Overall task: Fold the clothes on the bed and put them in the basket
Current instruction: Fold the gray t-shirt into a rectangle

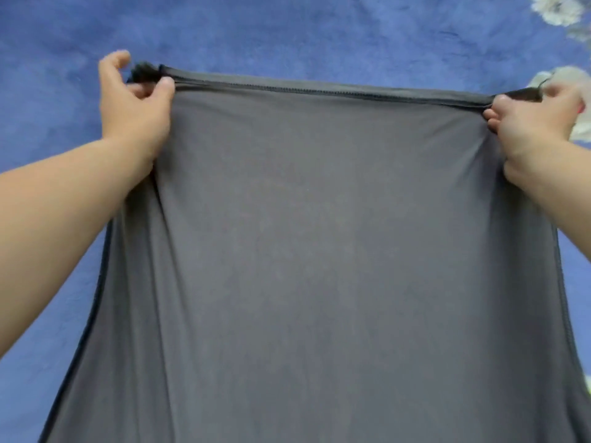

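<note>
A large grey garment fills most of the view, stretched flat between my two hands, its hemmed edge at the far side. My left hand pinches the far left corner of that hem between thumb and fingers. My right hand grips the far right corner, fingers curled round the bunched cloth. The garment's near part runs out of the bottom of the frame. No basket is in view.
The blue bed cover with a soft mottled texture lies beneath and beyond the garment. White flower prints mark its far right corner, and another shows behind my right hand.
</note>
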A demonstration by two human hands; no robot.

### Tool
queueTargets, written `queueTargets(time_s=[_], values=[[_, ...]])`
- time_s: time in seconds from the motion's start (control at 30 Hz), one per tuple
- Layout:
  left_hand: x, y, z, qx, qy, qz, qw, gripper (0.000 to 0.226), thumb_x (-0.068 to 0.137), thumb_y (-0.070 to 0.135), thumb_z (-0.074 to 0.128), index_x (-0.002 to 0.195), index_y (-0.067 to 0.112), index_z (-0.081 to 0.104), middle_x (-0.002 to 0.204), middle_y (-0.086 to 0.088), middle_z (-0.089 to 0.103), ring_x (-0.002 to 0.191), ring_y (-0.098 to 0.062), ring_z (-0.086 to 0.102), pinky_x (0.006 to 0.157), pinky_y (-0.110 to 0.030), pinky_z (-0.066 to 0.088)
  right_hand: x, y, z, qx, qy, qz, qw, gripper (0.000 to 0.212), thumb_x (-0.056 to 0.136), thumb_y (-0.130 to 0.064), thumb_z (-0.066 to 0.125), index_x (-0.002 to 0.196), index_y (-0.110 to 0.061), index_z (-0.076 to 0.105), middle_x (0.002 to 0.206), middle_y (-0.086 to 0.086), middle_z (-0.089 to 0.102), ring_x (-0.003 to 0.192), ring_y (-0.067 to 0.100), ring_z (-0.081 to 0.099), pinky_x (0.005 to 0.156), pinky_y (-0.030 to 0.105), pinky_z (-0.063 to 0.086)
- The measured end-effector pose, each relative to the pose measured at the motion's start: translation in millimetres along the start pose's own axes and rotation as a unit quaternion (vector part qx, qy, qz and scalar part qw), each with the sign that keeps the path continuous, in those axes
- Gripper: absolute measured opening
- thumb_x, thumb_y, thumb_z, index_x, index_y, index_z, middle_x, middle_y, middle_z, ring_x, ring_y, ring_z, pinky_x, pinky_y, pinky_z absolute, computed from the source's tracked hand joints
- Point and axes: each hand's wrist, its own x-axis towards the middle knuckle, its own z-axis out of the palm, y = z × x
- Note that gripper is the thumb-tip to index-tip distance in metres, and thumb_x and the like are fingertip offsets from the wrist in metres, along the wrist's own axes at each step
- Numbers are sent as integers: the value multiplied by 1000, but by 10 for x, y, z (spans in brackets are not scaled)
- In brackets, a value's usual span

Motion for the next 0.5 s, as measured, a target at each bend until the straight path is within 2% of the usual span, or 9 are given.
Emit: queueTargets(time_s=[0.03,0.1,0.17,0.2,0.27,0.3,0.33,0.4,0.5], values=[[-116,-1,31,62,-29,52,996,62,91,33,56,144,19,29,129,-4,53,110,-8,55,101,-20,39,-78,-35,12,-39,5,-19,999,60,75,-19,62,130,-14,37,94,-2,56,83,14,62,79,26,53],[-402,57,104,179,-71,161,968,71,91,36,51,153,17,20,155,-6,28,143,-22,27,118,-29,17,-351,-122,46,-120,1,-74,990,77,72,-23,57,143,-10,29,106,-1,55,98,18,55,99,31,44],[-721,112,181,242,-111,231,936,68,92,39,43,153,20,22,161,-9,15,149,-27,9,119,-37,4,-786,-123,75,-196,-78,-188,959,75,81,-24,50,148,-3,25,137,13,44,127,26,43,114,31,27],[-850,90,209,267,-136,245,922,65,93,42,38,153,24,23,162,-8,12,150,-28,5,119,-41,3,-1038,-80,89,-247,-143,-251,925,72,86,-28,46,150,-4,24,149,18,34,139,28,32,118,33,18],[-966,-18,220,337,-164,246,894,62,94,51,27,152,30,24,163,-6,8,150,-27,4,119,-45,3,-1308,68,36,-370,-249,-345,826,68,92,-43,35,155,-19,21,162,12,16,150,27,10,121,40,3],[-945,-62,193,366,-164,233,886,63,94,54,23,152,31,24,163,-7,8,150,-27,4,119,-46,3,-1286,134,-27,-432,-263,-357,785,68,93,-51,28,155,-27,18,164,8,9,151,26,3,120,42,-1],[-889,-107,156,383,-157,216,884,63,94,55,22,153,31,24,163,-8,8,150,-27,4,119,-46,2,-1165,205,-105,-475,-251,-346,769,68,93,-57,22,155,-31,15,164,5,5,151,25,0,120,43,-4],[-784,-154,99,405,-140,192,883,62,96,54,22,154,30,21,163,-9,8,150,-26,3,119,-45,0,-906,265,-272,-514,-196,-275,788,70,94,-61,20,156,-30,12,164,7,3,151,26,-2,120,46,-4],[-886,-133,79,397,-125,160,895,56,103,46,24,155,24,17,163,-11,4,150,-26,-2,120,-44,-4,-792,264,-435,-510,-149,-204,822,69,99,-53,23,157,-18,11,163,14,3,150,30,-3,121,48,-2]])
